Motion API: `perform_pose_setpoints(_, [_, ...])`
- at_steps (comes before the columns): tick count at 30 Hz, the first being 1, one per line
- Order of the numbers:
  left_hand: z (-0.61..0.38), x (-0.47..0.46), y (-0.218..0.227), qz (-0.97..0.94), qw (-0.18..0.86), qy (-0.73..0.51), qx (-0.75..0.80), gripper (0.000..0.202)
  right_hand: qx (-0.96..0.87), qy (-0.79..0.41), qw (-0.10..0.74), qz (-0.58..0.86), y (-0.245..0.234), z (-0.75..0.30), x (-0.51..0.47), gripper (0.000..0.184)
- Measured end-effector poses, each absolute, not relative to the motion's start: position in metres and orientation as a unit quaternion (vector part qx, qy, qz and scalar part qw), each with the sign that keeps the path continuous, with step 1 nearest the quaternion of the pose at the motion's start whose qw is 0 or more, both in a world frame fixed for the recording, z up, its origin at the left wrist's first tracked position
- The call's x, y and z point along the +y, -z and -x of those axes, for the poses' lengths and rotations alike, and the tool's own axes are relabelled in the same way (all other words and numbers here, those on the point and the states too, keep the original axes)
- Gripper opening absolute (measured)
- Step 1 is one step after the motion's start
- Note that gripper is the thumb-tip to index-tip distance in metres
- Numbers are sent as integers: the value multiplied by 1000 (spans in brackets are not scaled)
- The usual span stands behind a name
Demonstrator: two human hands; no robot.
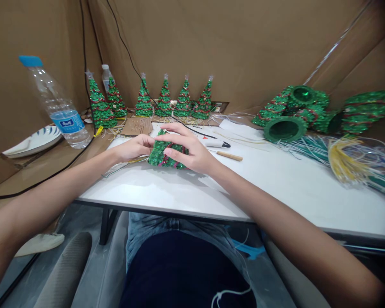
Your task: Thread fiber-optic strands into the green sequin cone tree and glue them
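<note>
We hold a glittery green tree [156, 155], wound with red and magenta strands, tipped on its side over the white tabletop [179, 187], its base end toward the left, its right end covered

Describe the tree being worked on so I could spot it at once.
Start at the white table, then find the left hand and right hand over its left part. Between them is a glittery green tree. It alone is held; other trees stand along the back or lie at right.
</note>
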State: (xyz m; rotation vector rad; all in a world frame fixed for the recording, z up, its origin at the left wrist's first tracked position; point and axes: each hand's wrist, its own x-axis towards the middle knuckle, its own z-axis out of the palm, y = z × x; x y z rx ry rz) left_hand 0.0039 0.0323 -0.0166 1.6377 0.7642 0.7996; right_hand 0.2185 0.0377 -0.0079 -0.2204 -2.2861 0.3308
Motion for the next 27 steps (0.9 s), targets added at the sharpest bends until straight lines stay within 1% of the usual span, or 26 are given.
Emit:
perform_pose_setpoints(6, [-4,33,17,-693,560,-333,309,15,-902,-131,401,89,10,-218,38,40])
perform_pose_setpoints(14, [-5,33,19,-674,576,-347,307,17,-910,-136,382,92,9,-218,38,39])
perform_pose_setpoints(20, [-6,32,17,-662,589,-363,289,28,-907,-148,385,87,9,-218,38,38])
perform_pose_setpoints(27, [-5,35,17,-684,548,-368,309,29,-909,-149,378,88,10,-218,39,37])
